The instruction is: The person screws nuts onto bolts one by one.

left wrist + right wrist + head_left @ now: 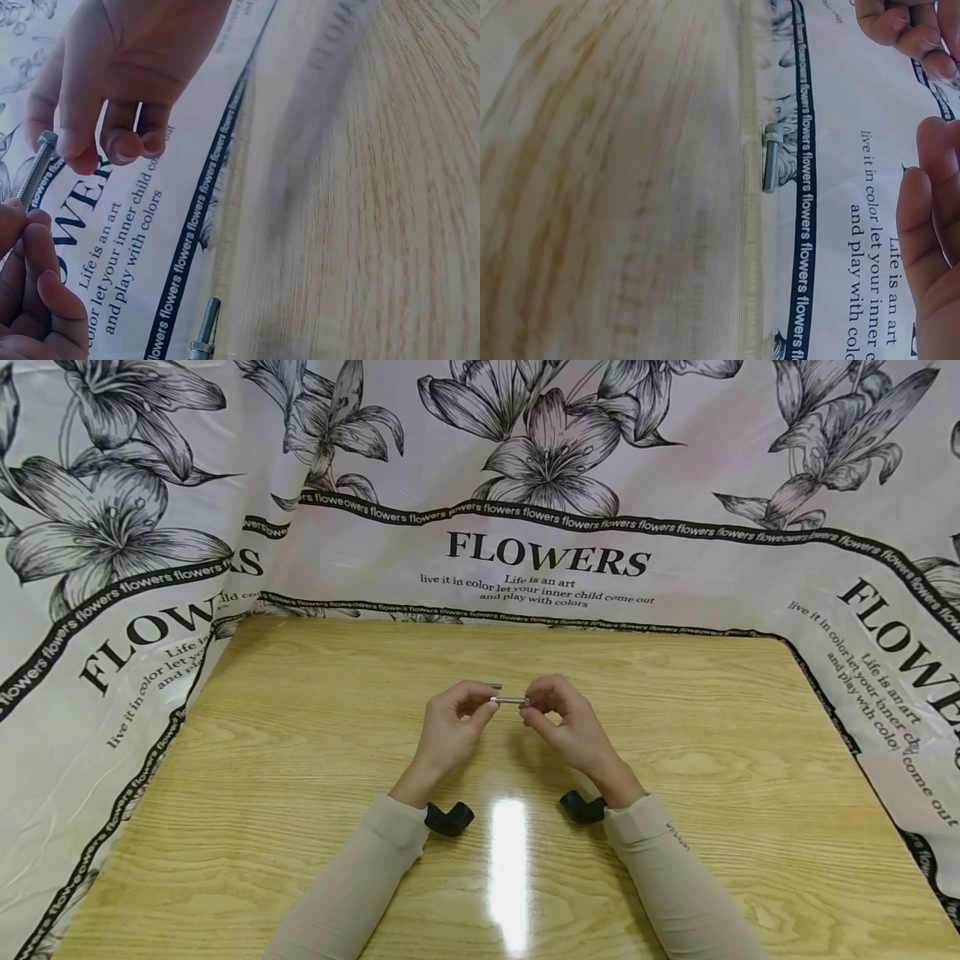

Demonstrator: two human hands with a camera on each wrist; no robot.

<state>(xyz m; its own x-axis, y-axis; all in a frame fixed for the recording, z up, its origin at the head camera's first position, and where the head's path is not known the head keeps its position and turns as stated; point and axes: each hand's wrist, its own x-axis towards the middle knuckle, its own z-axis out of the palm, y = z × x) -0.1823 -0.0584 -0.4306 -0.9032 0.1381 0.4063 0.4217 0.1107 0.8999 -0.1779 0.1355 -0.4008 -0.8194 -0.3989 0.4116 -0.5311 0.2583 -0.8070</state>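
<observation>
Head view, centre of frame: a metal bolt point(512, 700) is held level above the counter point(300, 718), bridging two hands. The left hand point(448, 731) pinches one end of the shank with finger and thumb; its remaining fingers are loosely curled. The right hand point(570, 722) has finger and thumb nearly together at the other end, on the hex head; its other fingers hang bent. Handling, judged by eye: light for its size, rigid, not fragile; the thread should give some bite, while the smooth head may slip or roll. Best hold: flats of the head, or mid-shank, exposed between the hands. A second bolt point(770, 169) shows right of centre in the right wrist view, against the printed cloth point(840, 97); no finger is seen on it, and what supports it cannot be told. Its collar end is cut off by the lower edge in the left wrist view and lost behind fingers in the head view. The held bolt's far tip is covered by the left fingers; whether it carries a nut is unclear.
</observation>
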